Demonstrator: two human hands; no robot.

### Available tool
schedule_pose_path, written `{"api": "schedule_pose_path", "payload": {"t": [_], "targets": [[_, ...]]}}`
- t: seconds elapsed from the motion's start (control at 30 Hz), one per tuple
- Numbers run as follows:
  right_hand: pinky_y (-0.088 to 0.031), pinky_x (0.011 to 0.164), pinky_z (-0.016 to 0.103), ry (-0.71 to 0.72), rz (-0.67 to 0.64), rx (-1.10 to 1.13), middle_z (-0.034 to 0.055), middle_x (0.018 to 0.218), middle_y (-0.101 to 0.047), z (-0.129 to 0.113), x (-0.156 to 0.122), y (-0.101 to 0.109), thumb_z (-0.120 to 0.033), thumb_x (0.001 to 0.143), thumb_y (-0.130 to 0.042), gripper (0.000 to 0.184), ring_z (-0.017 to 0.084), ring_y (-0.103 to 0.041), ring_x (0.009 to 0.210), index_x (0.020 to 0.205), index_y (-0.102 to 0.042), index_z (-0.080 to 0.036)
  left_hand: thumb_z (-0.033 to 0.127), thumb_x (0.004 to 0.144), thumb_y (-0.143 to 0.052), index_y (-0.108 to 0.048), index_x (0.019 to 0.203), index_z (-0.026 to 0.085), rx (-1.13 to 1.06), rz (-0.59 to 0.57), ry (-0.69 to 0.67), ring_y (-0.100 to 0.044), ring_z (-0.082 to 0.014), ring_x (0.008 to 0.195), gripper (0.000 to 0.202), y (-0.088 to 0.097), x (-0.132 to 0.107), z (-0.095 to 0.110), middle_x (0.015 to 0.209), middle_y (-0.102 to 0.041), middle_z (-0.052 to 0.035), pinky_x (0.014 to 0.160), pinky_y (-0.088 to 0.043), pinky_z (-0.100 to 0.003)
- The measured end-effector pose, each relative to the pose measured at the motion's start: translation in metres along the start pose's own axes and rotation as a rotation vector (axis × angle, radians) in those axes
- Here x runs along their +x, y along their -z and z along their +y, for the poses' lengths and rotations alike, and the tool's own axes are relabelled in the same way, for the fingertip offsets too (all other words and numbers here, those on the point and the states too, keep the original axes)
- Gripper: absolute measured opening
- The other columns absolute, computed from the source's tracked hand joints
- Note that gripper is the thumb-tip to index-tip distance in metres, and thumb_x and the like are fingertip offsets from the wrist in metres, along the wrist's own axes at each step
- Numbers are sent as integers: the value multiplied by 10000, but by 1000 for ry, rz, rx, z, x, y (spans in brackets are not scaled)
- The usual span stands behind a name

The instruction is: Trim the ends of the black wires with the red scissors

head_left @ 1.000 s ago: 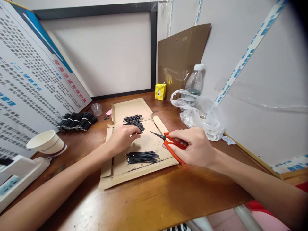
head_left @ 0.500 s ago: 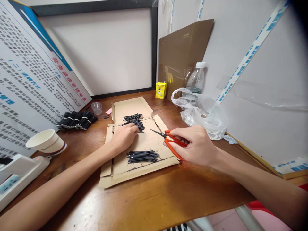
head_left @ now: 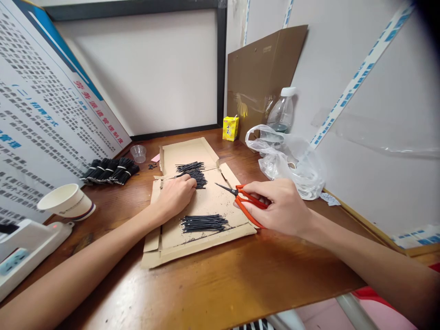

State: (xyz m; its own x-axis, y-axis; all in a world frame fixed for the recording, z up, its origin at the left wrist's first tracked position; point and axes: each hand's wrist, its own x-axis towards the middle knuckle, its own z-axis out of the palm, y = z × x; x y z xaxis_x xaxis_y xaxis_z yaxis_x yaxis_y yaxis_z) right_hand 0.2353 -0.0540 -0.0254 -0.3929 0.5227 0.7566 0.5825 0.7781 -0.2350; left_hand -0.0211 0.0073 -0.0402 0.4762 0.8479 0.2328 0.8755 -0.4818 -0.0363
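My right hand (head_left: 280, 201) is wrapped round the red handles of a pair of pointed snips (head_left: 252, 203). Their narrow dark tips point left over the cardboard, touching no wire. At the upper pile of short black wires (head_left: 196, 178), my left hand (head_left: 178, 195) rests with its fingers curled in at the pile's left edge. Its fingertips are hidden, so what they pinch does not show. Nearer to me a second stack of black wires (head_left: 203, 223), with pale ends, lies sideways. Both piles lie on an unfolded cardboard sheet (head_left: 206, 201) sprinkled with dark bits.
Tied bundles of black wires (head_left: 110, 171) lie at the left, near a paper cup (head_left: 67, 201), a small clear cup (head_left: 138, 154) and a power strip (head_left: 34, 252). A yellow box (head_left: 230, 129), a bottle (head_left: 282, 112) and a plastic bag (head_left: 292, 160) stand at the back right.
My left hand has shifted very slightly at the upper wire pile. The snips and my right hand stay practically where they were.
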Motion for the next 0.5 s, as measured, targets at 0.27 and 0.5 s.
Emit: {"api": "schedule_pose_path", "payload": {"t": [0.27, 0.5], "targets": [[-333, 446, 201, -9, -15, 10, -31, 496, -556, 1, 0, -2, -205, 791, -587, 114, 64, -443, 417, 728, -661, -145, 110, 872, -440, -682, 839, 169, -43, 55, -39, -595, -206, 780, 251, -6, 1, -5, 888, -652, -66, 689, -431, -301], [-329, 445, 201, -6, -14, 3, -32, 496, -547, 2, -1, -2, -199, 785, -592, 108, 64, -433, 417, 715, -655, -146, 86, 856, -448, -671, 835, 175, -78, 82, -67, -606, -213, 806, 241, -9, 1, -7, 883, -658, -53, 697, -440, -306]]}}
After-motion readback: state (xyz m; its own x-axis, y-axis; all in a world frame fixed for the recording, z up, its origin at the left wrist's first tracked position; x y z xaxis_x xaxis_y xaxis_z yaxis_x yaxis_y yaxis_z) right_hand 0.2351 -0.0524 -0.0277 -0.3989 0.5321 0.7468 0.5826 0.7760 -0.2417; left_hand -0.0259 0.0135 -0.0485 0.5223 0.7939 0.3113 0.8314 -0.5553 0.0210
